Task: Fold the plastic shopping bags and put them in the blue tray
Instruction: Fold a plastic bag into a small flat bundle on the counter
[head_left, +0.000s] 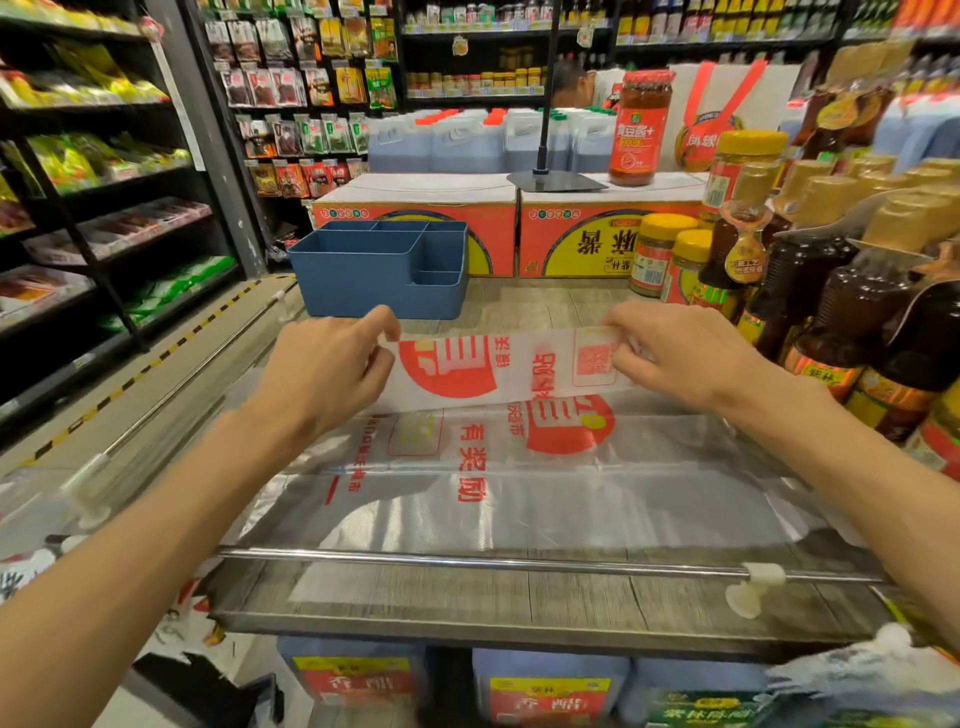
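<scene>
Sauce jar (642, 127) on cartons (608, 228) — dark bottles (841, 291) at right, packed shelves (104, 171) at left.

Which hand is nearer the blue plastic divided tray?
Left. The left hand pinches the bag's folded edge just below the blue plastic divided tray; the right hand grips the other end, off to the tray's right.

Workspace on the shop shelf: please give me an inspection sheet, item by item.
Surface: wooden shelf top with a metal rail in front.
Job's things: plastic bag lies flat, far edge folded back; blue tray behind it, nothing visible in it.
Clutter: sauce bottles and jars at right; cartons behind.
Grippers: left hand and right hand each pinch the folded edge.
Cables: nothing seen.
Surroundings: stocked store shelves; a person far behind.
</scene>
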